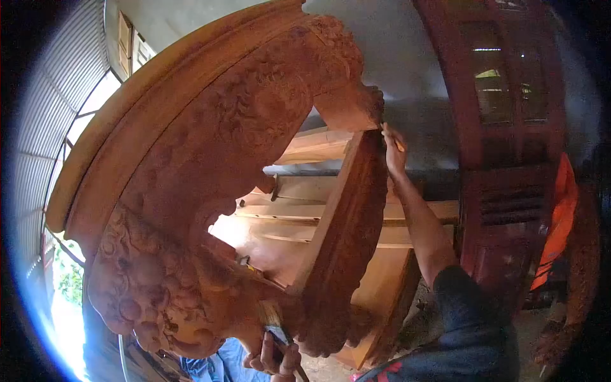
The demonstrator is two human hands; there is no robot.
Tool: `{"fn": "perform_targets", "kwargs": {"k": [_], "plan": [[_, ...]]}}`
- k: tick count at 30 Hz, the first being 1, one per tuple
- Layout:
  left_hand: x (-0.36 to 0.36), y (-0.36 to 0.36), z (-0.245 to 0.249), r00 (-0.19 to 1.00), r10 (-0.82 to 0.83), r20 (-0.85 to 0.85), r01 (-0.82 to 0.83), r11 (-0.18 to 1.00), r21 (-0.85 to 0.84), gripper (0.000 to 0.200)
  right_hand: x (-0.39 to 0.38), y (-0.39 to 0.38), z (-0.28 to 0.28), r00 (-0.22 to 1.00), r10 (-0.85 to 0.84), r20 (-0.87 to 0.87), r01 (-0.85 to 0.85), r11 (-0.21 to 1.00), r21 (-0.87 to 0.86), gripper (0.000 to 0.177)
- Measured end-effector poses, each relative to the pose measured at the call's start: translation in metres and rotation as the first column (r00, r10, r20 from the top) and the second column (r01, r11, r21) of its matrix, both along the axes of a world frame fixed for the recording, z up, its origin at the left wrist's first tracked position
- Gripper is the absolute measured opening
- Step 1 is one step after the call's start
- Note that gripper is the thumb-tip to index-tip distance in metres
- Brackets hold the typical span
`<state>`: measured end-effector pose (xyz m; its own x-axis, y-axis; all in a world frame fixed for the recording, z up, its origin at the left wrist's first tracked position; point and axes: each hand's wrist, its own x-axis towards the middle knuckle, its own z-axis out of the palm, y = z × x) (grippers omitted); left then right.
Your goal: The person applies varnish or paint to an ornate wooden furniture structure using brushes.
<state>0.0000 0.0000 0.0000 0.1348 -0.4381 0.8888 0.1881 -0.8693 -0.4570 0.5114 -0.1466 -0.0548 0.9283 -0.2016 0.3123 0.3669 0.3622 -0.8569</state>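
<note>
A large reddish-brown carved wooden furniture piece [210,140] stands tilted before me, with a moulded outer edge and deep relief carving. At the bottom, my left hand [273,358] is closed around a paintbrush [278,332]. Its pale bristles point up and touch or nearly touch the lower carved part. My right hand [394,151] reaches up to the top end of the carved crosspiece [344,223], at its right side. Those fingers are curled, and a small orange-tan piece shows among them; what it is I cannot make out.
Light wooden boards [299,213] lie behind the furniture's opening. A dark red wooden door [509,210] with glass panes is on the right, beside an orange cloth [557,223]. Blue plastic sheeting [226,364] lies below, and corrugated metal [54,121] rises on the left.
</note>
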Motion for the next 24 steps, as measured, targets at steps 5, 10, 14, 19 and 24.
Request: {"fn": "perform_targets", "kwargs": {"k": [5, 10, 14, 19, 24], "plan": [[0.008, 0.006, -0.012, 0.992, 0.017, 0.122, -0.034, 0.991, 0.132, 0.003, -0.030, -0.010, 0.004, 0.935, 0.180, 0.304, -0.171, 0.984, -0.057, 0.023], [0.000, -0.036, 0.034, 0.998, 0.050, -0.041, -0.047, 0.996, 0.073, 0.005, -0.116, -0.046, 0.002, 0.666, 0.723, 0.184, -0.722, 0.687, -0.084, 0.018], [0.001, -0.029, 0.015, 0.997, 0.052, -0.064, -0.053, 0.998, -0.020, 0.009, -0.159, -0.064, -0.003, 0.342, 0.932, 0.121, -0.939, 0.343, 0.013, 0.022], [-0.007, -0.027, 0.013, 0.987, 0.048, -0.152, -0.060, 0.995, -0.081, 0.009, -0.118, -0.047, 0.004, 0.918, 0.327, 0.226, -0.322, 0.945, -0.059, 0.023], [-0.005, -0.034, 0.018, 0.990, 0.014, -0.141, -0.031, 0.993, -0.114, 0.010, -0.171, 0.000, 0.010, 0.908, 0.282, 0.309, -0.258, 0.959, -0.116, 0.026]]}}
